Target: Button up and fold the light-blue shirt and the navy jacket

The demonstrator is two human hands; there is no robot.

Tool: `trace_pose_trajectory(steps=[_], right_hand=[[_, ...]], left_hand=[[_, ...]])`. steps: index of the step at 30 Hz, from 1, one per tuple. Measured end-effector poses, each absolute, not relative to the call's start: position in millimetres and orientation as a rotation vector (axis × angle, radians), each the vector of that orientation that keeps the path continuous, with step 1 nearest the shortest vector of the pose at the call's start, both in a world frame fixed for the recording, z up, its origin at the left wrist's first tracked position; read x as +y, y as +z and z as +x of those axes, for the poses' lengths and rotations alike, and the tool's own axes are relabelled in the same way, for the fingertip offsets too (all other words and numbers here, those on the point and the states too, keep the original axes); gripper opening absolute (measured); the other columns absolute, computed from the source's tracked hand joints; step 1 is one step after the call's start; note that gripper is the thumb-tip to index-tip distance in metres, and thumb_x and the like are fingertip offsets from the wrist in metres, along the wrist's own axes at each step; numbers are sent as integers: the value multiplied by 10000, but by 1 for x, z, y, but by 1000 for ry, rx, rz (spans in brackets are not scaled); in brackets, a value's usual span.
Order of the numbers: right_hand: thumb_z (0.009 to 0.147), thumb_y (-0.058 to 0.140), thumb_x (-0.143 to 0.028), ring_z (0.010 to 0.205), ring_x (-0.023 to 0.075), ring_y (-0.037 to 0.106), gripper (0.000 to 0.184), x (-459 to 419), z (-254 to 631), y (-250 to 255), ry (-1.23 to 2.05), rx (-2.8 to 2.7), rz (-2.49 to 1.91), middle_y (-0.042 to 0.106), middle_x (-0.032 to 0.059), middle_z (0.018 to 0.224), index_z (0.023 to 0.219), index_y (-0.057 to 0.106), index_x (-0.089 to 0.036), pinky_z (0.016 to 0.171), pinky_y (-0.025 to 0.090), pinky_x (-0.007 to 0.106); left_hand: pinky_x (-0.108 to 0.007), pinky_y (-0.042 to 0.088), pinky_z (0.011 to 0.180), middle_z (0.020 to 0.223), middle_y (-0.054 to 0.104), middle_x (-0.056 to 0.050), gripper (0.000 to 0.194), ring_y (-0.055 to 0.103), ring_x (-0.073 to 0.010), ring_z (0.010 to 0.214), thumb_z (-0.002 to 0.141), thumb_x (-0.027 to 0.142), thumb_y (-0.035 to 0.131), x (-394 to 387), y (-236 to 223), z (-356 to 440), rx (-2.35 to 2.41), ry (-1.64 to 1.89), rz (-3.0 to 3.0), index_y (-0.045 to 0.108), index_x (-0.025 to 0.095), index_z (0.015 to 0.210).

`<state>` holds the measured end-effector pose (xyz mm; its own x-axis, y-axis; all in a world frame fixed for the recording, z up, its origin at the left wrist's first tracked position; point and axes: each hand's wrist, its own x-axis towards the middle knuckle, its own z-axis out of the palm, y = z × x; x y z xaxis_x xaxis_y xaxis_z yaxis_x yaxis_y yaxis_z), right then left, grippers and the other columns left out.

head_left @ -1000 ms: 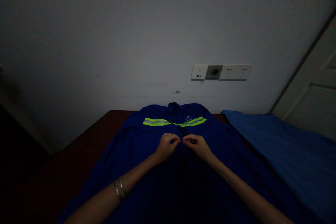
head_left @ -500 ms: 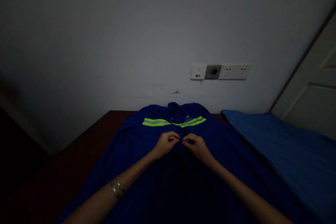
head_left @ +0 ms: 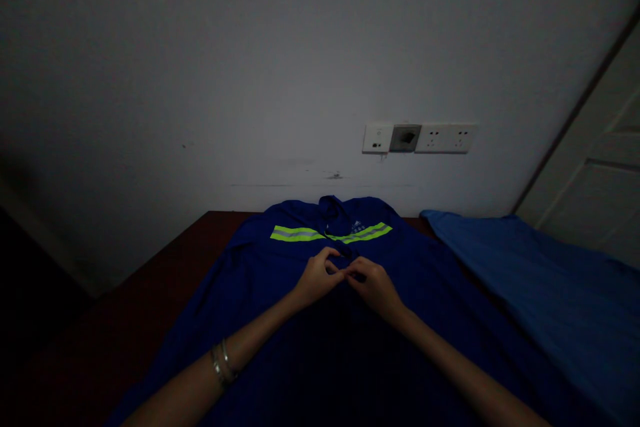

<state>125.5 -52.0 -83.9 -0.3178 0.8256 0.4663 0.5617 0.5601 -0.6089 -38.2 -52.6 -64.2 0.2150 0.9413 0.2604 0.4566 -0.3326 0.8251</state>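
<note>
A dark blue work jacket [head_left: 255,280] with a yellow-green and grey reflective band [head_left: 299,234] lies spread out, its collar toward the wall. Both my hands are at its front opening, just below the band. My left hand [head_left: 320,277] has its index finger lifted apart from the thumb, while the other fingers curl in at the cloth edge. Its thumb tip meets the fingertips of my right hand [head_left: 375,285], which pinch the jacket's front edge. Any button or fastener between the fingertips is too small and dark to make out.
The jacket lies on a dark red-brown tabletop [head_left: 175,260] against a pale wall [head_left: 260,80]. A lighter blue cloth [head_left: 530,280] covers the right side. Sockets [head_left: 445,138] are set in the wall above, and a white panelled door [head_left: 610,180] stands at the right.
My left index finger has lifted away from its thumb, where before they were pinched together. The left thumb has moved slightly down and right to the right fingertips. The jacket stays in place.
</note>
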Motion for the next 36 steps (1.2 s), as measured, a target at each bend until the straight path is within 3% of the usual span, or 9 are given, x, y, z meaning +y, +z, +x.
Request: trace_pose_trajectory(steps=[8,15,21,27,32,36], right_hand=[[737,566,-149,761,161,608,122,-52,125,-84,376,-2041,-1131,655,26,828,781,662,-211,709,447,258],[737,598,-184,726,157,609,80,-49,126,-86,399,-2017,-1098,659,29,801,762,670,-209,692,457,264],[705,635,-195,709,163,613,51,-45,125,-86,574,-1868,-1069,671,41,740,691,683,-186,680,457,268],[666,661,-281,634,160,597,102,-42,126,-88,724,-1736,-1111,662,32,671,669,696,-185,588,446,256],[641,661,-294,596,153,578,130,-40,126,-89,809,-1681,-1150,656,38,660,668,701,-174,498,423,232],[624,664,-330,516,131,543,163,-41,125,-88,900,-1629,-1155,643,25,626,653,695,-173,435,402,219]], left_hand=[[-184,400,558,577,591,56,406,567,-102,559,617,79,550,-51,-66,-38,1281,1056,1811,514,143,1017],[-173,379,539,572,570,56,388,535,-84,532,610,43,517,-46,-66,-41,1192,1045,1763,558,131,986],[-202,400,595,647,624,5,237,547,-102,595,670,75,489,-47,-67,-41,1242,992,1990,648,131,837],[-295,416,776,830,642,-72,163,540,-191,850,724,152,526,-52,-67,-44,1337,965,2484,675,142,790],[-314,416,797,822,641,-72,163,535,-196,845,740,274,590,-52,-68,-46,1342,882,2547,688,155,793],[-307,407,795,841,662,-61,134,550,-183,832,748,198,581,-49,-70,-46,1316,860,2531,687,161,820]])
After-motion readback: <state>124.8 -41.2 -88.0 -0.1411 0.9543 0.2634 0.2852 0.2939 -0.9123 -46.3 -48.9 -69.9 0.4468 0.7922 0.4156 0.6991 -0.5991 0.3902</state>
